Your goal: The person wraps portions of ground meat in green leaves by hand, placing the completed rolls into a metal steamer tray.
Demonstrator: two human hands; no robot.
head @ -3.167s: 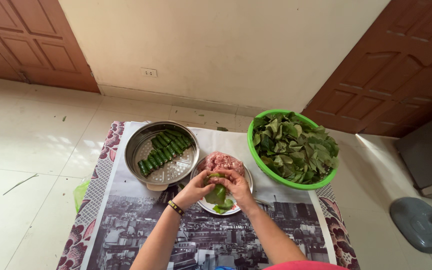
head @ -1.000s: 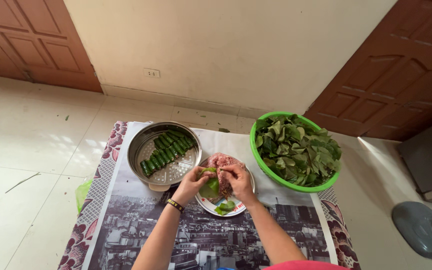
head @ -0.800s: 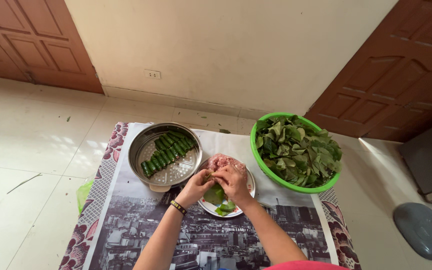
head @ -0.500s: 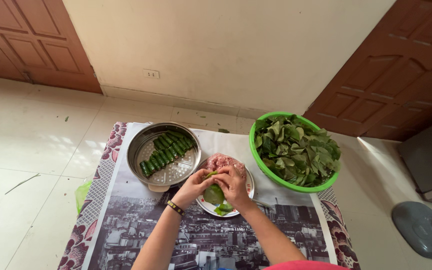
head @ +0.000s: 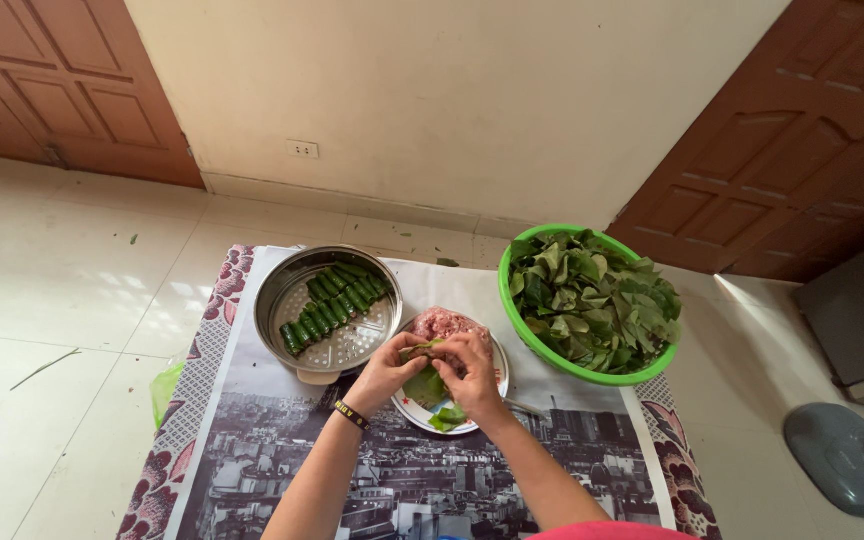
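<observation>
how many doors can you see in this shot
2. One brown panelled door stands at the upper left, the other brown door at the upper right, beyond the green basket. Both are cut off by the frame.

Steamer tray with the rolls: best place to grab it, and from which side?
Likely the rim of the steamer tray, at its bare far-left edge, coming from the left. The leaf rolls fill the middle, and the left hand and plate crowd its near-right side.
</observation>
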